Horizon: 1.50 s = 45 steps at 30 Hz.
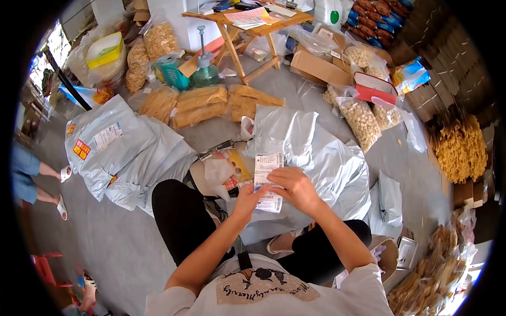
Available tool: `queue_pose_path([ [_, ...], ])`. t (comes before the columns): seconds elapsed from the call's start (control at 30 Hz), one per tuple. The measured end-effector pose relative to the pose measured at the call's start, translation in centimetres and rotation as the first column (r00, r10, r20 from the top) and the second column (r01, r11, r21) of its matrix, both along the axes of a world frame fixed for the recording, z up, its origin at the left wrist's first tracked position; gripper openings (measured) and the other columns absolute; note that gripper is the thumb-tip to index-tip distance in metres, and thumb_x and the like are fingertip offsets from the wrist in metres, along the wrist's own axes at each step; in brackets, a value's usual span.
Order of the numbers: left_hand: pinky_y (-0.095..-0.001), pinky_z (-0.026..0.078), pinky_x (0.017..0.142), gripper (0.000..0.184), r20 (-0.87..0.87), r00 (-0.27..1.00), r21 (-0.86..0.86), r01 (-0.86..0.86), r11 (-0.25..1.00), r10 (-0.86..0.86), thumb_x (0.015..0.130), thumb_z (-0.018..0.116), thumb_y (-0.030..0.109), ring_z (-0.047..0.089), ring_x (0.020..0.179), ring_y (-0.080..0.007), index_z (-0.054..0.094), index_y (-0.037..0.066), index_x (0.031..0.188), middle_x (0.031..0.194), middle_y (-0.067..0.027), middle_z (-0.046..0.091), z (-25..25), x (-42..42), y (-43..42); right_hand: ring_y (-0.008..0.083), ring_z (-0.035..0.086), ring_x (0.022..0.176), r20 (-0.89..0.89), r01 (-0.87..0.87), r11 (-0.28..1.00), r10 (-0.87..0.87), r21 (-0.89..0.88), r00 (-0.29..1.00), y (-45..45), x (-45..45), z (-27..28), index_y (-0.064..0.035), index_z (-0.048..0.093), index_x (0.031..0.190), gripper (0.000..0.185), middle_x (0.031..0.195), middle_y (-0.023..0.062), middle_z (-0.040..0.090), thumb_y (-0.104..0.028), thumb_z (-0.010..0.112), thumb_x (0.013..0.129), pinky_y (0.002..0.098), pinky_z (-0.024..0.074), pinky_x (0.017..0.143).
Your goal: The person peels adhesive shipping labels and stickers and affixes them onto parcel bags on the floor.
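Observation:
A printed shipping label (269,162) is between my two hands, above the grey mailing bag on the floor. My left hand (249,198) pinches its lower left side. From the other side, my right hand (296,188) has its fingers closed on the label, covering part of the print. Under and beyond my hands lies a big grey mailing bag (329,163), bulging and wrinkled. Left of the label, crumpled whitish backing or plastic (217,173) rests on a box between my knees. A second stuffed grey mailing bag (142,152) with a label and orange stickers lies to the left.
Bags of dried yellow food (200,107) lie ahead, near a green pump sprayer (205,73) and a wooden folding table (247,23). Clear bags of pale pieces (359,121) and a cardboard box (319,66) stand at right. Another person's legs (47,174) show at the left edge.

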<state>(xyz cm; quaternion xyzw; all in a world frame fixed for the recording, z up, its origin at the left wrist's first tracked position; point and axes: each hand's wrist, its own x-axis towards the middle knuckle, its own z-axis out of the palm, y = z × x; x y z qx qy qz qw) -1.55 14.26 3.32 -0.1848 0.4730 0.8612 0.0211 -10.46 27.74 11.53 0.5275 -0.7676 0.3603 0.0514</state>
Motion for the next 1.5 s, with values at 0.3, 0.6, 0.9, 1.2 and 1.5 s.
queue_pose_path([
  [0.3, -0.0194, 0.040, 0.058, 0.010, -0.137, 0.947, -0.259, 0.250, 0.933, -0.292, 0.084, 0.053, 0.006, 0.050, 0.066, -0.0030, 0.060, -0.002, 0.084, 0.076, 0.0011, 0.059, 4.5, 1.7, -0.3, 0.0252, 0.056, 0.076, -0.003, 0.057, 0.998, -0.058, -0.038, 0.998, 2.2, 3.1, 1.5, -0.0010, 0.063, 0.088, 0.024, 0.085, 0.0082, 0.061, -0.008, 0.068, 0.065, 0.0328, 0.0469, 0.066],
  [0.6, -0.0211, 0.043, 0.062, 0.015, 0.063, 0.899, -0.555, 0.392, 0.734, -0.433, 0.083, 0.053, 0.003, 0.052, 0.069, -0.0059, 0.057, -0.003, 0.096, 0.078, -0.0029, 0.060, 4.4, 0.9, -0.1, 0.0232, 0.057, 0.067, -0.018, 0.203, 0.978, -0.204, -0.037, 0.979, 3.4, 4.0, 2.2, -0.0010, 0.064, 0.087, 0.018, 0.077, 0.0100, 0.061, -0.003, 0.065, 0.069, 0.0295, 0.0467, 0.057],
  [0.9, -0.0242, 0.043, 0.063, 0.017, 0.066, 0.930, -0.629, 0.320, 0.709, -0.361, 0.082, 0.055, 0.005, 0.053, 0.068, -0.0067, 0.060, -0.004, 0.095, 0.079, -0.0023, 0.062, -4.8, 0.5, -1.2, 0.0045, 0.048, 0.052, 0.875, 0.359, 0.923, -0.284, 0.139, 0.392, 4.6, -2.2, -1.9, 0.0029, 0.063, 0.088, 0.018, 0.068, 0.0001, 0.057, -0.013, 0.056, 0.084, 0.0195, 0.0442, 0.041],
  [1.2, -0.0234, 0.043, 0.066, 0.020, 0.281, 0.806, -0.042, 0.552, 0.833, -0.520, 0.078, 0.062, 0.008, 0.058, 0.070, -0.0093, 0.062, 0.000, 0.097, 0.082, -0.0027, 0.065, -6.8, 1.9, -2.2, 0.0169, 0.062, 0.075, 0.956, 0.166, 0.946, -0.255, 0.278, -0.148, 9.0, -15.9, -4.2, 0.0029, 0.056, 0.099, 0.023, 0.089, 0.0085, 0.062, -0.015, 0.056, 0.084, 0.0296, 0.0556, 0.065],
  [1.5, -0.0262, 0.044, 0.071, 0.016, 0.419, 0.829, 0.173, 0.326, 0.929, -0.369, 0.080, 0.060, 0.009, 0.059, 0.078, -0.0130, 0.063, 0.002, 0.095, 0.089, -0.0055, 0.064, -7.9, 0.9, -1.6, 0.0077, 0.052, 0.063, 0.497, 0.625, 0.734, -0.451, -0.267, 0.742, 2.7, -26.2, -5.8, 0.0040, 0.060, 0.092, 0.018, 0.070, 0.0074, 0.059, -0.011, 0.053, 0.085, 0.0261, 0.0493, 0.060],
])
